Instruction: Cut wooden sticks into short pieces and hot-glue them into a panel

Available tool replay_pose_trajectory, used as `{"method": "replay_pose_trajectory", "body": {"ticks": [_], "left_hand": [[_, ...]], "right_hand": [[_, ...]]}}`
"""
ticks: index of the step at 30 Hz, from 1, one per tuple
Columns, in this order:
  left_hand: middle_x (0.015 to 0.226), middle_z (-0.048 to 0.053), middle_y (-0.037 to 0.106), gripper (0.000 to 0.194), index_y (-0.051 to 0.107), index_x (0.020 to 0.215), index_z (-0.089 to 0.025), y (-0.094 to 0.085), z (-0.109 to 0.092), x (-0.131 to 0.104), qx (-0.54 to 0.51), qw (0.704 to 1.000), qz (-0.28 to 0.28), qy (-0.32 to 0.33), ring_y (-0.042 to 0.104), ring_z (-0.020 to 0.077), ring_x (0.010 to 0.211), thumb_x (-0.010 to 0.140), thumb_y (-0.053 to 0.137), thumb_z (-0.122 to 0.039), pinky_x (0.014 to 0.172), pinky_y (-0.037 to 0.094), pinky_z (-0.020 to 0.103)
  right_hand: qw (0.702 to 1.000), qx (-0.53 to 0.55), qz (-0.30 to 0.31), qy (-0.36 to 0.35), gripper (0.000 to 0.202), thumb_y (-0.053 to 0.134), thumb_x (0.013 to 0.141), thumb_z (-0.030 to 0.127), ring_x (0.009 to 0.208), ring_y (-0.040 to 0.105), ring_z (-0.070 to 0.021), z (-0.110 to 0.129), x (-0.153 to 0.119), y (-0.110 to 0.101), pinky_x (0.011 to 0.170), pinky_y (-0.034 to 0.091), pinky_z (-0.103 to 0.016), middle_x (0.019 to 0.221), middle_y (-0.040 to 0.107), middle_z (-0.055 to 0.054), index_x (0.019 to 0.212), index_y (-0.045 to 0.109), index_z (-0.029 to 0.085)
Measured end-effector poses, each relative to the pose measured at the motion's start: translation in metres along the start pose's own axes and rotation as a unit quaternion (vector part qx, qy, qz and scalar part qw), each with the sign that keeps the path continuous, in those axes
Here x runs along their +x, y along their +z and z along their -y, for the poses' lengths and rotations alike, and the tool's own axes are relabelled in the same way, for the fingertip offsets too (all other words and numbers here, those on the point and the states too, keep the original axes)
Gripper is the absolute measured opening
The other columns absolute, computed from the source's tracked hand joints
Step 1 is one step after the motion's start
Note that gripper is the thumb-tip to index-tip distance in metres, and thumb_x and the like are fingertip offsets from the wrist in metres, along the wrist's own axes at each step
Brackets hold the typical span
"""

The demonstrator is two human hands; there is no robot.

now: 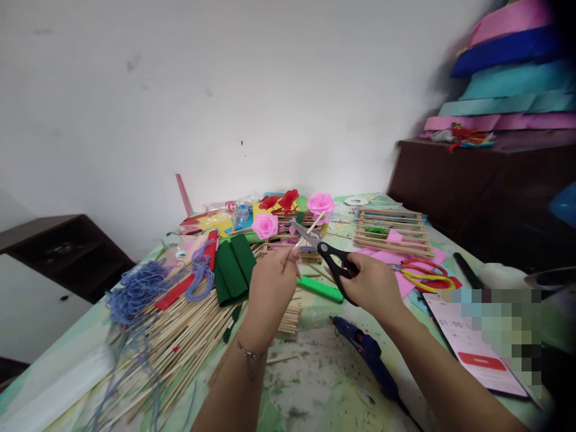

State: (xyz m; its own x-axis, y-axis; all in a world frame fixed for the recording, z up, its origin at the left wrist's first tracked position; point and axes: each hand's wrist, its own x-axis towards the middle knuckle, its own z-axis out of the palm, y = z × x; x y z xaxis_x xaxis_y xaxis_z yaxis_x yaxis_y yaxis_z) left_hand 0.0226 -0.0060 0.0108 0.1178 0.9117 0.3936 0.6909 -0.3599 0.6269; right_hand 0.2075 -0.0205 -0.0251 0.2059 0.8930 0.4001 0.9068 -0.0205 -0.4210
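Between the fingers of my left hand (pixel 273 288) is a thin pale stick (pixel 310 229), slanting up to the right. Black-handled scissors (pixel 335 261) are in my right hand (pixel 375 282), with the blades open and pointing up left, close to the stick. Whether the blades touch it, I cannot tell. Pink paper flowers (pixel 265 225) and red ones (pixel 288 201) stand just beyond my hands. A green cutter (pixel 320 288) lies under and between my hands, and a blue glue gun (pixel 366 351) rests below them.
Many loose wooden sticks (pixel 184 348), blue yarn (pixel 137 292) and folded green material (pixel 234 269) lie on the left. On the right are a stick frame (pixel 392 231), red and yellow scissors (pixel 425 276) and a phone (pixel 472 348). A dark cabinet (pixel 486 198) holds stacked coloured sheets.
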Motion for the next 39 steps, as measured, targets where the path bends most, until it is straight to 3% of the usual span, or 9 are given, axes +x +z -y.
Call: {"method": "replay_pose_trajectory", "body": {"ticks": [5, 9, 15, 21, 24, 29, 33, 35, 39], "left_hand": [[0.065, 0.002, 0.062, 0.037, 0.058, 0.067, -0.018, 0.001, -0.002, 0.000, 0.056, 0.998, -0.018, 0.004, 0.056, 0.0164, 0.064, 0.094, 0.036, -0.033, 0.060, 0.031, 0.026], [0.067, 0.004, 0.063, 0.038, 0.056, 0.068, -0.018, 0.005, -0.005, 0.000, 0.111, 0.993, -0.019, 0.020, 0.056, 0.0179, 0.066, 0.095, 0.033, -0.030, 0.060, 0.031, 0.028], [0.076, 0.011, 0.066, 0.035, 0.061, 0.079, -0.016, 0.015, -0.008, -0.002, 0.180, 0.980, -0.053, 0.068, 0.059, 0.0224, 0.074, 0.096, 0.031, -0.025, 0.065, 0.033, 0.031], [0.079, 0.008, 0.064, 0.037, 0.061, 0.085, -0.016, 0.018, -0.001, 0.004, 0.067, 0.994, -0.047, 0.071, 0.058, 0.0206, 0.078, 0.097, 0.031, -0.034, 0.069, 0.039, 0.029], [0.082, 0.008, 0.064, 0.037, 0.062, 0.087, -0.016, 0.020, -0.002, 0.003, 0.013, 0.993, -0.059, 0.102, 0.058, 0.0209, 0.084, 0.097, 0.032, -0.035, 0.077, 0.040, 0.032], [0.096, 0.009, 0.064, 0.052, 0.044, 0.123, -0.013, 0.047, -0.001, 0.000, -0.144, 0.989, -0.010, -0.002, 0.060, 0.0200, 0.088, 0.088, 0.049, -0.051, 0.081, 0.045, 0.033], [0.104, 0.013, 0.064, 0.049, 0.045, 0.117, -0.012, 0.080, 0.000, -0.003, -0.253, 0.949, 0.183, -0.037, 0.063, 0.0188, 0.087, 0.086, 0.053, -0.049, 0.076, 0.048, 0.030], [0.102, 0.012, 0.065, 0.040, 0.050, 0.109, -0.014, 0.088, 0.000, -0.003, -0.247, 0.953, 0.170, -0.029, 0.064, 0.0194, 0.088, 0.091, 0.042, -0.049, 0.075, 0.049, 0.030], [0.091, 0.013, 0.067, 0.036, 0.055, 0.100, -0.016, 0.081, 0.005, 0.002, -0.070, 0.995, 0.065, -0.011, 0.064, 0.0240, 0.086, 0.097, 0.028, -0.040, 0.074, 0.047, 0.034]], "right_hand": [[0.996, 0.068, 0.052, 0.003, 0.035, 0.063, 0.069, 0.050, 0.054, 0.051, -0.0167, -0.002, 0.002, 0.010, 0.048, 0.026, -0.025, 0.059, 0.059, -0.001, 0.060, 0.044, 0.022], [0.985, 0.144, 0.096, -0.003, 0.030, 0.067, 0.068, 0.046, 0.058, 0.055, -0.0175, -0.007, 0.006, 0.021, 0.049, 0.032, -0.024, 0.065, 0.060, -0.001, 0.069, 0.048, 0.022], [0.980, 0.182, 0.069, -0.037, 0.027, 0.066, 0.070, 0.040, 0.062, 0.055, -0.0177, -0.014, 0.012, 0.029, 0.053, 0.038, -0.025, 0.071, 0.060, -0.003, 0.080, 0.053, 0.019], [0.986, 0.155, -0.058, -0.030, 0.016, 0.061, 0.074, 0.032, 0.075, 0.051, -0.0223, -0.021, 0.016, 0.026, 0.067, 0.037, -0.031, 0.077, 0.056, -0.007, 0.074, 0.049, 0.020], [0.982, 0.167, -0.078, -0.032, 0.019, 0.063, 0.073, 0.034, 0.071, 0.049, -0.0204, -0.026, 0.019, 0.030, 0.065, 0.037, -0.031, 0.074, 0.054, -0.005, 0.074, 0.049, 0.021], [0.976, 0.203, -0.078, 0.022, 0.013, 0.054, 0.076, 0.029, 0.071, 0.052, -0.0206, -0.034, 0.025, 0.041, 0.065, 0.041, -0.032, 0.078, 0.056, -0.006, 0.083, 0.052, 0.018], [0.967, 0.252, -0.019, 0.006, 0.016, 0.052, 0.076, 0.026, 0.071, 0.056, -0.0195, -0.027, 0.019, 0.040, 0.063, 0.045, -0.031, 0.079, 0.058, -0.005, 0.090, 0.052, 0.017], [0.958, 0.282, 0.036, -0.035, 0.016, 0.050, 0.077, 0.024, 0.069, 0.058, -0.0177, -0.021, 0.013, 0.037, 0.062, 0.047, -0.028, 0.078, 0.061, -0.003, 0.091, 0.052, 0.017], [0.940, 0.310, 0.101, -0.098, 0.018, 0.051, 0.075, 0.019, 0.076, 0.062, -0.0168, -0.011, 0.007, 0.028, 0.069, 0.050, -0.027, 0.085, 0.065, -0.003, 0.092, 0.053, 0.019]]}}
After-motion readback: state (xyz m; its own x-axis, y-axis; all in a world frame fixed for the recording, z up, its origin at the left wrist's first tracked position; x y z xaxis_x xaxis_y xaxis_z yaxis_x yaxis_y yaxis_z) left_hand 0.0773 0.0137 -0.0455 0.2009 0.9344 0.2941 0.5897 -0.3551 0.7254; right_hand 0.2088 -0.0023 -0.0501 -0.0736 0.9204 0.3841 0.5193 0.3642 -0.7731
